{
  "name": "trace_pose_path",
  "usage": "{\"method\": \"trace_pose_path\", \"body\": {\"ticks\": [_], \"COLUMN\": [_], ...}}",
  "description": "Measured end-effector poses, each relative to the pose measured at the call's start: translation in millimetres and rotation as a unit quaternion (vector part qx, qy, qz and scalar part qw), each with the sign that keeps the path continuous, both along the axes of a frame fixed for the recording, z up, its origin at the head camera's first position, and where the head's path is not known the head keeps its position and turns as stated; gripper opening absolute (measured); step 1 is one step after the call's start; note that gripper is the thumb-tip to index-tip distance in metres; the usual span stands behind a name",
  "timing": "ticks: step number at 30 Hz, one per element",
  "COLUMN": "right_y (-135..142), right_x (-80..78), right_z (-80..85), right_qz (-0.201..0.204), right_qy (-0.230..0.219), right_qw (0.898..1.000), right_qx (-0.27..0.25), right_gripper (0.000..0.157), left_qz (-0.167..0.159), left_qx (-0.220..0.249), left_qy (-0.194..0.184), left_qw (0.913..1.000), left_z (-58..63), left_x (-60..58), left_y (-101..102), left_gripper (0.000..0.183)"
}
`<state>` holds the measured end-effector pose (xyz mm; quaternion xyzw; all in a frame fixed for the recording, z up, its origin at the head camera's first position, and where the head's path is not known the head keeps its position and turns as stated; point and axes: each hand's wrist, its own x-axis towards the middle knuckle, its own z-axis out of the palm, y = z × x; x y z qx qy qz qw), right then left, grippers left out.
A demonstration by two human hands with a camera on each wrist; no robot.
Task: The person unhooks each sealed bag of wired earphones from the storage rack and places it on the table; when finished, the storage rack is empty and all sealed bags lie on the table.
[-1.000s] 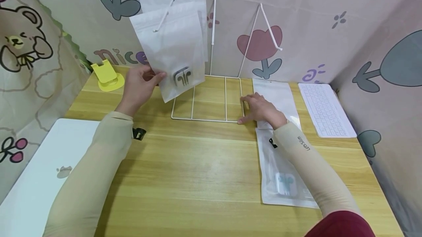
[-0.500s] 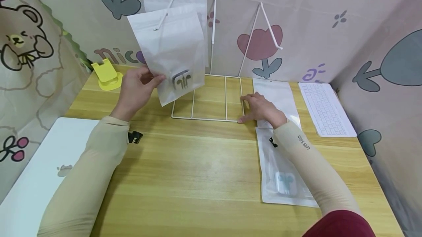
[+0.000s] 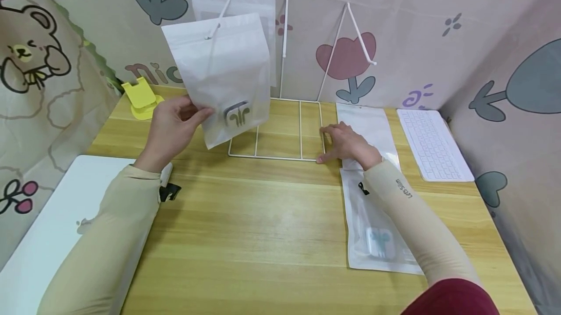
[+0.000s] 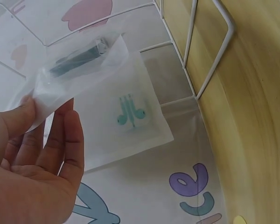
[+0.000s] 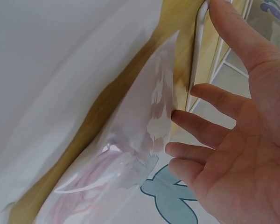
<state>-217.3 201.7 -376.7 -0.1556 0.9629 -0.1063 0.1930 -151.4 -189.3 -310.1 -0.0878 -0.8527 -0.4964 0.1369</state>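
A white zip pouch [image 3: 228, 66] with a dark earbud picture hangs tilted from the left prong of a white wire display rack [image 3: 280, 158]. My left hand [image 3: 168, 127] pinches its lower left edge between thumb and fingers. Behind it on the same prong hangs another white pouch [image 3: 258, 1]. The left wrist view shows that rear pouch [image 4: 116, 126] with a teal earphone picture. My right hand [image 3: 346, 144] touches the right side of the rack's base, thumb at the front corner. In the right wrist view its fingers [image 5: 214, 98] are spread beside the rack's wire [image 5: 198, 42].
Two more pouches lie at right: one glossy white [image 3: 368, 125], one with an earbud picture [image 3: 359, 237], partly under my right arm. A white keyboard [image 3: 434, 144] is at far right. At left are a silver laptop [image 3: 74, 198] and a yellow phone stand [image 3: 142, 98].
My left hand has moved left and toward me, drawing the front pouch with it, so it hangs lower and further forward along the prong. My right hand has stayed at the rack's base.
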Motion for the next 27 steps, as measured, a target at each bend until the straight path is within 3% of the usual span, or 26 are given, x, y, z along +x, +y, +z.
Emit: {"method": "trace_pose_path", "body": {"ticks": [12, 27], "right_y": [1.6, 1.0], "right_x": [0.8, -0.7], "right_z": [-0.4, -0.2], "right_qz": [0.001, 0.0], "right_qy": [-0.001, -0.001], "right_qw": [1.0, 1.0], "right_qx": [-0.003, -0.006], "right_gripper": [0.1, 0.1], "left_qz": [0.011, 0.011], "left_qx": [0.01, 0.045], "left_qy": [0.014, 0.029], "left_qw": [0.9998, 0.9985], "left_z": [2.4, 9.0], "left_x": [17.3, 30.4], "left_y": [-2.7, -0.1], "left_gripper": [0.021, 0.021]}}
